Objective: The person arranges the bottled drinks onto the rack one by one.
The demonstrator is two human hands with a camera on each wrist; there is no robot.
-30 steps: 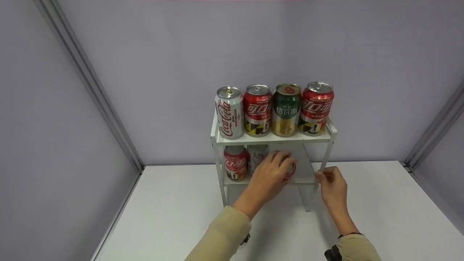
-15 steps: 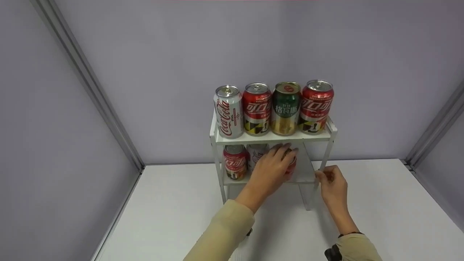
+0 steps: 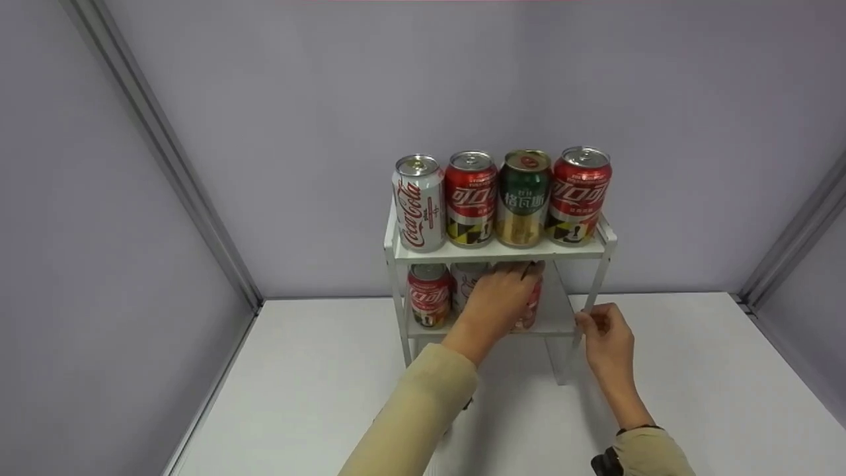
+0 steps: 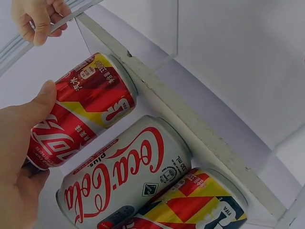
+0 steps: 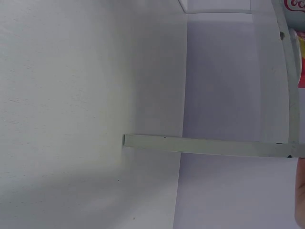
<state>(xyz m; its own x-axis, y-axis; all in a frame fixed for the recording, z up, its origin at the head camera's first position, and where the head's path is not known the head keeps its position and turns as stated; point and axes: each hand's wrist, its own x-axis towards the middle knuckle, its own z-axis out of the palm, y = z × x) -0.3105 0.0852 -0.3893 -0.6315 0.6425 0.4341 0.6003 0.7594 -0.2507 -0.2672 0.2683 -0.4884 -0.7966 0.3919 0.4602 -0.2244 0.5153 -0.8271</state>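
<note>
My left hand [image 3: 499, 297] reaches onto the lower tier of a white two-tier rack [image 3: 502, 254] and grips a red soda can [image 4: 86, 109] near its top. In the left wrist view the thumb lies along the can's side. A white Coca-Cola can [image 4: 128, 171] stands beside it, with another red can [image 3: 429, 297] at the left end of that tier. My right hand [image 3: 608, 337] pinches the rack's right front leg [image 3: 597, 284]; only a sliver of this hand shows in the right wrist view.
On the top tier stand a white Coca-Cola can [image 3: 419, 205], a red can [image 3: 470, 198], a green and gold can [image 3: 523, 198] and another red can [image 3: 578, 195]. The rack stands on a white table [image 3: 317, 370], with grey panel walls [image 3: 330, 99] behind and beside.
My left hand has moved forward, deeper under the top tier, carrying the red can farther in; its lid is now hidden. The right hand stays on the leg.
</note>
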